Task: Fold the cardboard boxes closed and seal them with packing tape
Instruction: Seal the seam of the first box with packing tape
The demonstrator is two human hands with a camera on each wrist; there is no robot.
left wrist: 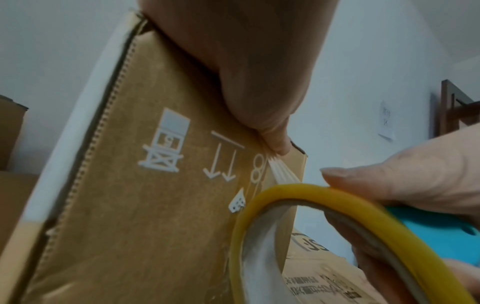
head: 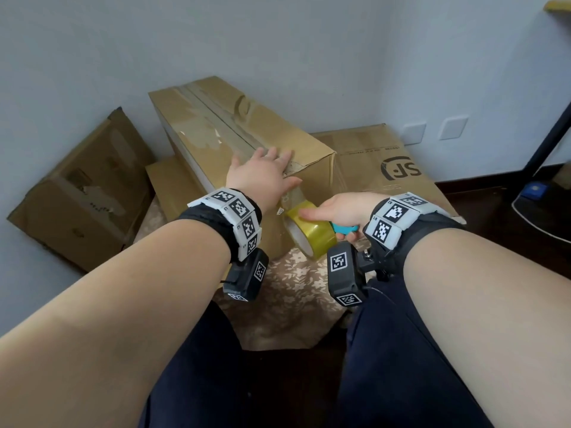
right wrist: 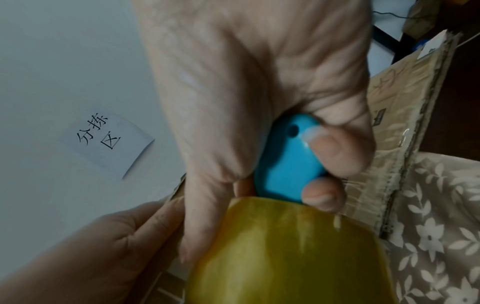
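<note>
Box (head: 244, 134) lies closed on the floor, on flattened cardboard (head: 386, 162) near the wall. My left hand (head: 262, 174) rests flat on its near top edge, fingers straight, thumb pressing a tape strip onto the end face. My right hand (head: 343, 208) grips the blue dispenser (head: 346, 228) carrying the yellow tape roll (head: 312, 234), just beside that end face.
</note>
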